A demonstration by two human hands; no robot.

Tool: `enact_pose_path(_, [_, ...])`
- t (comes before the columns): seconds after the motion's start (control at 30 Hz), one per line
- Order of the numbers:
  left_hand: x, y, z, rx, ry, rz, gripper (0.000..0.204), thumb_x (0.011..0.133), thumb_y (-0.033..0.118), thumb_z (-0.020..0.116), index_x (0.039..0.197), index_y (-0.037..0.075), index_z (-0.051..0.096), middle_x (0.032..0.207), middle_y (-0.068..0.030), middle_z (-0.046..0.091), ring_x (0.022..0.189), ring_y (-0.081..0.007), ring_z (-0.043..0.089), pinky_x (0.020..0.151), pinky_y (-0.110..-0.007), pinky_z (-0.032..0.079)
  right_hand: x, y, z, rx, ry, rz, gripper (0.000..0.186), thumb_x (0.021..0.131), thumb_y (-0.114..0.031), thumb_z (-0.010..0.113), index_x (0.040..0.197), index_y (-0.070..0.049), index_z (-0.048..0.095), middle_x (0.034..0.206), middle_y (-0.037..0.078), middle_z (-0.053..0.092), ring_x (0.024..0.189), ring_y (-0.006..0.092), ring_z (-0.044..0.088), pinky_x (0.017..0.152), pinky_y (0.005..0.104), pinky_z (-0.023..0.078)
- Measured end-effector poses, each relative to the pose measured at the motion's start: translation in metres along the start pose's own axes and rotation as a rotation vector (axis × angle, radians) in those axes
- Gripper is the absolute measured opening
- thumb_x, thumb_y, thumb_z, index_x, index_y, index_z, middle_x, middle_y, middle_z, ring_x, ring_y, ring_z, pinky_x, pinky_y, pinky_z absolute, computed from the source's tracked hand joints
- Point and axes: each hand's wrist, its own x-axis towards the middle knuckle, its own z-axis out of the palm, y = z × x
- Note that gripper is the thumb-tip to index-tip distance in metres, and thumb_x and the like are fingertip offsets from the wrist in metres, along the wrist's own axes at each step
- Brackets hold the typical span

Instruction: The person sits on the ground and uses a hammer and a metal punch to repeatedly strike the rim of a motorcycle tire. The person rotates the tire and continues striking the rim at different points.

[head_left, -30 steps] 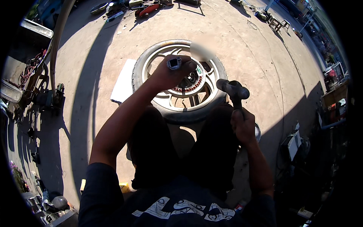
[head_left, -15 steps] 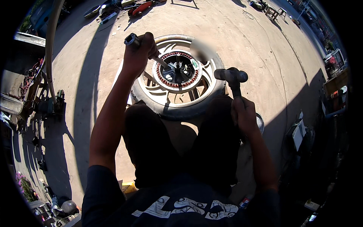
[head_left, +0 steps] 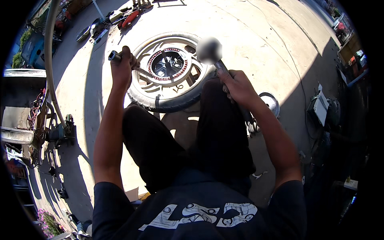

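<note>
A motor wheel with a black tire and pale spoked rim lies flat on the ground before my knees. Its open hub shows a ring of copper windings around a dark centre. My left hand is closed around a metal rod tool with a hollow, socket-like upper end; its thin shaft slants down toward the hub's left side. Whether the tip touches the windings I cannot tell. My right hand grips a hammer by its handle. The hammer's head, blurred, is raised over the wheel's right edge.
A round metal cover lies right of my right knee. On the left stand a curved pole and a bench-like metal frame with wires. Red and dark parts lie far left, and a white box-shaped item at the right.
The hammer has swung up and inward from beside the wheel to over its right edge. My view has shifted, so the wheel and left hand appear further left; the rod tool stays in that hand.
</note>
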Motion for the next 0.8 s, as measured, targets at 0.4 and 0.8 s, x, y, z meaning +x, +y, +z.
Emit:
enact_pose_path(0.4, [-0.130, -0.030, 0.058, 0.111, 0.040, 0.081, 0.049, 0.103, 0.036, 0.054, 0.064, 0.015, 0.034, 0.055, 0.0037, 0.031, 0.051, -0.0103, 0.029, 0.055, -0.030, 0.032, -0.084, 0.129, -0.019, -0.394, 0.061, -0.264, 0.060, 0.096, -0.049, 0.052, 0.080, 0.007, 0.066, 0.078, 0.027, 0.066, 0.079, 0.0434, 0.067, 0.075, 0.0511, 0.051])
enact_pose_path(0.8, [-0.109, -0.028, 0.083, 0.291, 0.130, 0.170, 0.041, 0.103, 0.031, 0.053, 0.070, 0.015, 0.037, 0.056, 0.0036, 0.030, 0.048, -0.0078, 0.027, 0.049, -0.027, 0.027, -0.115, 0.164, -0.121, -0.089, 0.108, -0.333, 0.058, 0.100, -0.051, 0.046, 0.091, 0.003, 0.063, 0.078, 0.020, 0.066, 0.076, 0.0305, 0.067, 0.074, 0.0443, 0.051])
